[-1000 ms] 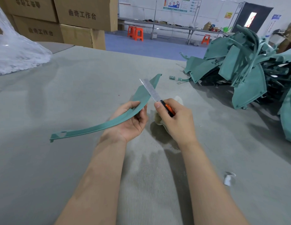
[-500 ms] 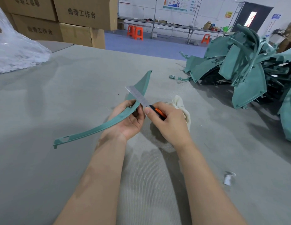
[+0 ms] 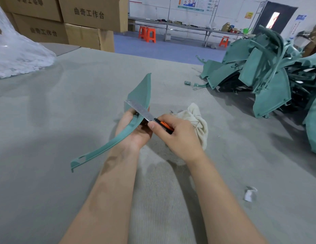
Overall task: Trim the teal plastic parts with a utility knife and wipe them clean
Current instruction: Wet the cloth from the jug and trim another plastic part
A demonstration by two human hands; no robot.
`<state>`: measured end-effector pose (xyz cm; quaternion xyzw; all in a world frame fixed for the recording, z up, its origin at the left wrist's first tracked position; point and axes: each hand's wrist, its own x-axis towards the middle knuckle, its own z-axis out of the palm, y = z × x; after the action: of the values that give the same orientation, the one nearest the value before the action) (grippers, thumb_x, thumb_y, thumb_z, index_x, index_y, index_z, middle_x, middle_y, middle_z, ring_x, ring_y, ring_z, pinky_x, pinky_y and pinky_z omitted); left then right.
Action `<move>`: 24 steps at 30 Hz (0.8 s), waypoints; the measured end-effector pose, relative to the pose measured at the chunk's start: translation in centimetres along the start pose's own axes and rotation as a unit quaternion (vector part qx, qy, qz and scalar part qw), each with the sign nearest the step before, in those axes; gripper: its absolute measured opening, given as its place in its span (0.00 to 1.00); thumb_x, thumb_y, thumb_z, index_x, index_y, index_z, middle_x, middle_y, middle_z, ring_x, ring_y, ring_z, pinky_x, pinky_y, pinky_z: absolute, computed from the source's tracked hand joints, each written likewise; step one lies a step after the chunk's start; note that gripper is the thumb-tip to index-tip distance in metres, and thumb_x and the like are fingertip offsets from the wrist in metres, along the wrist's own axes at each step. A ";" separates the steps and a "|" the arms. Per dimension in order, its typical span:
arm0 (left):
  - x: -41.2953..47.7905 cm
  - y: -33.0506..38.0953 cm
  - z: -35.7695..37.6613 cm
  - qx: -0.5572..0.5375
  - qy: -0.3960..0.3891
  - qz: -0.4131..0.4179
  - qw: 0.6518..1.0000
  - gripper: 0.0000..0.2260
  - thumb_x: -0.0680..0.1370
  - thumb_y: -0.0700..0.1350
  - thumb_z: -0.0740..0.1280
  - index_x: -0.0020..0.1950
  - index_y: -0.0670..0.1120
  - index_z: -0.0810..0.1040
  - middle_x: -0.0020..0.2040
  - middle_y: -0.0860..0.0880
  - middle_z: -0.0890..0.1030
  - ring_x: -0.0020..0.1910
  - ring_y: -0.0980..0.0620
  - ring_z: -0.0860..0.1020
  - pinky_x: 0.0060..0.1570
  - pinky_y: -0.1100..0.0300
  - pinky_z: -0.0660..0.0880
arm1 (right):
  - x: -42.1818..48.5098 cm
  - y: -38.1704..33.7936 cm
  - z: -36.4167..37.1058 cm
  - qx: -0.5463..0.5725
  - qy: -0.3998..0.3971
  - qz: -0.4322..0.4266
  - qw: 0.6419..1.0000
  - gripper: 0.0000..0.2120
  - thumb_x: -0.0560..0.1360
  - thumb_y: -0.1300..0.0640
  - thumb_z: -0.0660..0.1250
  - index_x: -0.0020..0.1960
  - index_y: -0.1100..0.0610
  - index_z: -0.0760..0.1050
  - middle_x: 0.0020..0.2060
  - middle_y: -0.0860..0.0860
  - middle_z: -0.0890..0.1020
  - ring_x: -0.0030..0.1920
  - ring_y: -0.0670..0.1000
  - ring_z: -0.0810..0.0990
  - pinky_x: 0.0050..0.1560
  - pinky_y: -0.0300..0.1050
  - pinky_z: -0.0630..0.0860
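My left hand [image 3: 134, 131] grips a long curved teal plastic strip [image 3: 108, 144] near its wide end, which points up and away over the grey table [image 3: 48, 120]. My right hand [image 3: 176, 136] holds an orange and black utility knife [image 3: 150, 117]; its long bare blade lies across the strip's edge just above my left fingers. A crumpled white cloth [image 3: 196, 118] lies on the table behind my right hand.
A heap of teal plastic parts [image 3: 270, 76] fills the right side of the table. Small teal offcuts [image 3: 187, 83] lie near it, and a white scrap [image 3: 249, 193] sits at lower right. Clear plastic bagging [image 3: 16, 55] and cardboard boxes [image 3: 83, 18] stand at the far left.
Both hands and the strip have shifted left and lower. The blade has slid down along the strip's edge toward my left hand, uncovering the cloth behind.
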<state>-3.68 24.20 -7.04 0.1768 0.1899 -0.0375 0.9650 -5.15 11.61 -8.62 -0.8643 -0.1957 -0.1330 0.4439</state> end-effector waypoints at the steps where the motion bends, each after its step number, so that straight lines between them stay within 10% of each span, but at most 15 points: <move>1: 0.0 0.0 -0.1 -0.005 -0.004 0.006 1.000 0.09 0.78 0.42 0.65 0.38 0.42 0.73 0.36 0.47 0.75 0.32 0.53 0.74 0.34 0.63 0.72 | 0.0 -0.1 0.1 0.001 -0.004 -0.003 1.000 0.12 0.76 0.46 0.69 0.42 0.54 0.79 0.27 0.51 0.74 0.28 0.48 0.71 0.34 0.47 0.70; 7: 0.2 0.4 -0.6 -0.012 -0.020 0.032 0.999 0.13 0.81 0.43 0.60 0.38 0.43 0.73 0.32 0.47 0.76 0.22 0.53 0.76 0.23 0.67 0.73 | -0.4 -0.5 0.4 0.015 -0.040 -0.008 0.999 0.09 0.76 0.47 0.69 0.41 0.51 0.79 0.26 0.45 0.72 0.28 0.43 0.69 0.33 0.39 0.65; 17: 2.0 0.9 -0.9 0.055 0.009 0.127 0.990 0.13 0.84 0.45 0.53 0.40 0.48 0.66 0.39 0.52 0.69 0.32 0.58 0.72 0.25 0.69 0.73 | -0.6 -1.2 0.6 0.041 -0.100 -0.016 0.994 0.09 0.77 0.48 0.69 0.39 0.50 0.78 0.26 0.45 0.71 0.29 0.43 0.68 0.32 0.38 0.65; 24: 1.5 0.9 -2.1 -0.131 -0.065 0.121 0.982 0.08 0.81 0.42 0.61 0.43 0.42 0.74 0.31 0.47 0.81 0.26 0.52 0.80 0.27 0.64 0.77 | -1.1 -2.1 0.7 0.072 -0.151 -0.005 0.986 0.08 0.76 0.49 0.69 0.41 0.51 0.79 0.27 0.46 0.72 0.29 0.43 0.69 0.34 0.44 0.68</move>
<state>-2.87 25.74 -9.15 0.0676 0.1071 0.0938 0.9875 -7.00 13.04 -7.98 -0.8393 -0.2736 0.0109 0.4697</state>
